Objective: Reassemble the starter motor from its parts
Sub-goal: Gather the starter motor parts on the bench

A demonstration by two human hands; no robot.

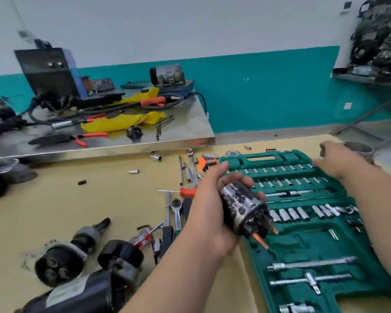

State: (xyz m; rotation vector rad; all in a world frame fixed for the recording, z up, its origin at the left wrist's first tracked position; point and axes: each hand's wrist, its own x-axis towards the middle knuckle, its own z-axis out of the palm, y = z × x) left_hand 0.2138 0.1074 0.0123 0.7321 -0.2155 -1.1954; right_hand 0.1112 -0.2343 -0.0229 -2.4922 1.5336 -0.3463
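Starter-motor parts point(61, 263), black, lie left of the open green plastic socket case point(303, 242), steel ratchets point(177, 211) between. Left hand point(208, 218) clamps its grip on a scuffed silver cylinder point(242, 204) over the case's left edge; right hand point(341, 163), blurred at the far edge, grip impossible to tell.

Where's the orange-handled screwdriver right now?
Head view, centre of the yellow table: the orange-handled screwdriver lies just left of the left hand, beyond the ratchet, with its shaft pointing left.
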